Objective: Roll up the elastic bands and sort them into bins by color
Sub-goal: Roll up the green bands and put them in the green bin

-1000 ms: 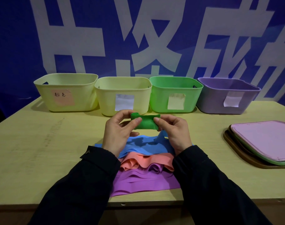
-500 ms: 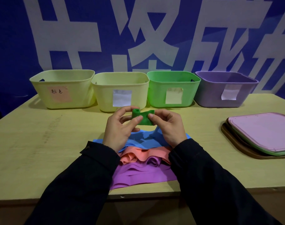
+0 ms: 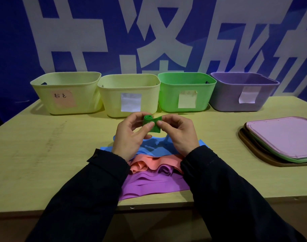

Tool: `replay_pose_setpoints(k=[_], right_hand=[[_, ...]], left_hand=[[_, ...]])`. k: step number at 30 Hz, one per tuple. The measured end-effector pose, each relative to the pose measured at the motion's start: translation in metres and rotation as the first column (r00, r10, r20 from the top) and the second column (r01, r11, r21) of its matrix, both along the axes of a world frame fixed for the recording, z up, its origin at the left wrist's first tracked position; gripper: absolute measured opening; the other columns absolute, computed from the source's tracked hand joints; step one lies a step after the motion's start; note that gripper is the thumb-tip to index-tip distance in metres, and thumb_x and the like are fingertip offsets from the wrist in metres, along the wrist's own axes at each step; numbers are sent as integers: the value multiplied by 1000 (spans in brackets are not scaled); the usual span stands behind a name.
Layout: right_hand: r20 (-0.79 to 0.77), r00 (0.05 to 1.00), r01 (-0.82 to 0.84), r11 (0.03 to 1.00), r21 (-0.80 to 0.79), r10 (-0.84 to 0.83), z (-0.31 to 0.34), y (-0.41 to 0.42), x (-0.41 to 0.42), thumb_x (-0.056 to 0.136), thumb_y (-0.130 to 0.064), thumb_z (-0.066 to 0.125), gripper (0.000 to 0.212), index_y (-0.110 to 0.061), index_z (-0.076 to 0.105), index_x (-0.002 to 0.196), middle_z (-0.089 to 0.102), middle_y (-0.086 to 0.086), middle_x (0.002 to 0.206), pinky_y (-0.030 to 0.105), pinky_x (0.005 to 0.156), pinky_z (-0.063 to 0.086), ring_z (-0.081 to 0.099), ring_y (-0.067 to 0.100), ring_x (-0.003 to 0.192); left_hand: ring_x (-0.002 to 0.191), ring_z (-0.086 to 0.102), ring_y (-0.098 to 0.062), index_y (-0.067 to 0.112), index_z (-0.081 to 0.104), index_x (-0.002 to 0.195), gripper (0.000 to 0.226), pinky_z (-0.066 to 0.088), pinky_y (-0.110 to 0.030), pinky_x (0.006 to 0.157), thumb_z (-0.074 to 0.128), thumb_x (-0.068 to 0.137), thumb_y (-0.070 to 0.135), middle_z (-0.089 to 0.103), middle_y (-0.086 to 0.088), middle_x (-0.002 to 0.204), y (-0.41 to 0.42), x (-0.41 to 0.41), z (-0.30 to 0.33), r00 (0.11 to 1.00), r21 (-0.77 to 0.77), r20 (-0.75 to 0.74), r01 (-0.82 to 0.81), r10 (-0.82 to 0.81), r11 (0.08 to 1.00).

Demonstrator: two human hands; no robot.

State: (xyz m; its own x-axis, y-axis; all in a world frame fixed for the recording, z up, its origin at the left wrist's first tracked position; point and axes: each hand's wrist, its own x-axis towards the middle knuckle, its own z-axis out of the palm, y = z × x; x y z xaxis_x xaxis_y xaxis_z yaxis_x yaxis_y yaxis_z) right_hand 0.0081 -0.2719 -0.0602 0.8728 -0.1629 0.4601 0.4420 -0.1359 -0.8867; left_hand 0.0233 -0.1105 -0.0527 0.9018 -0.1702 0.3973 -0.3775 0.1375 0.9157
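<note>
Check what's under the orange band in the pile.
A purple band lies under the orange band's near edge; the orange's far edge is tucked under the blue band. Deeper layers are covered.

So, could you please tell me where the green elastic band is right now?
In the head view the rolled green elastic band sits mid-frame, pinched between the left hand and right hand, above the blue elastic band.

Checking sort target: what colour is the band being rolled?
Green band, clearest in the head view.
</note>
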Motion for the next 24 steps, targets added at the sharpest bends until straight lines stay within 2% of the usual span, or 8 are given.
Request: replay_pose_setpoints(k=[3,7,11,14,16,19,21,24], right_hand=[[5,1000,16,1000,-5,-16,-1,1,1,87,-4,76,21,-23,70,82,69,-8,72,24,70,50,61,9,71],[-17,999,35,999,-3,-35,-3,1,2,84,-9,80,19,-25,70,80,69,-7,71,32,71,51,61,13,72],[-1,998,57,998,-40,-57,-5,-1,2,81,-15,83,17,-25,69,78,67,-5,69,41,68,50,60,15,68],[1,998,69,995,-66,-69,-5,2,0,80,-17,84,18,-18,67,76,66,-3,69,37,65,48,57,14,65],[18,998,69,994,-85,-68,-4,2,-1,81,-20,85,17,-14,68,77,69,-1,71,33,63,48,59,15,66],[52,997,67,988,-137,-60,3,2,-5,82,-27,84,20,-12,69,79,75,-1,74,25,64,45,65,23,70],[60,996,67,986,-154,-58,10,1,-6,80,-31,84,24,-13,69,79,75,0,75,31,65,48,67,29,75],[83,996,35,990,-138,-24,30,0,-8,78,-27,87,26,-12,65,79,69,10,76,42,66,50,64,30,71]], left_hand=[[100,69,-15,27,70,111,28,58,-24,69,69,94,5,69,-6,109,1,0,1,999,39,48,-11,9,999],[99,66,0,27,60,124,35,54,-20,84,56,100,1,67,3,111,-1,-1,-1,995,88,76,62,-68,994],[104,66,-10,24,63,119,28,53,-25,90,56,101,4,68,1,111,0,1,-4,986,123,74,138,-147,983],[96,70,-17,18,67,113,21,58,-33,89,67,95,6,68,-1,102,0,0,-3,990,73,32,133,-136,988],[95,71,-15,15,69,113,24,58,-29,88,65,95,0,67,-5,102,0,0,-2,990,16,10,139,-139,990],[102,67,-15,21,69,117,29,53,-22,87,64,96,2,73,-3,108,3,0,4,990,51,49,130,-133,990],[106,65,-16,20,68,119,28,52,-24,91,61,98,2,73,-2,112,4,-2,12,983,59,73,163,-168,985],[113,64,-15,19,68,114,26,48,-26,99,58,96,3,72,-4,117,7,-6,28,970,11,94,224,-225,974]])
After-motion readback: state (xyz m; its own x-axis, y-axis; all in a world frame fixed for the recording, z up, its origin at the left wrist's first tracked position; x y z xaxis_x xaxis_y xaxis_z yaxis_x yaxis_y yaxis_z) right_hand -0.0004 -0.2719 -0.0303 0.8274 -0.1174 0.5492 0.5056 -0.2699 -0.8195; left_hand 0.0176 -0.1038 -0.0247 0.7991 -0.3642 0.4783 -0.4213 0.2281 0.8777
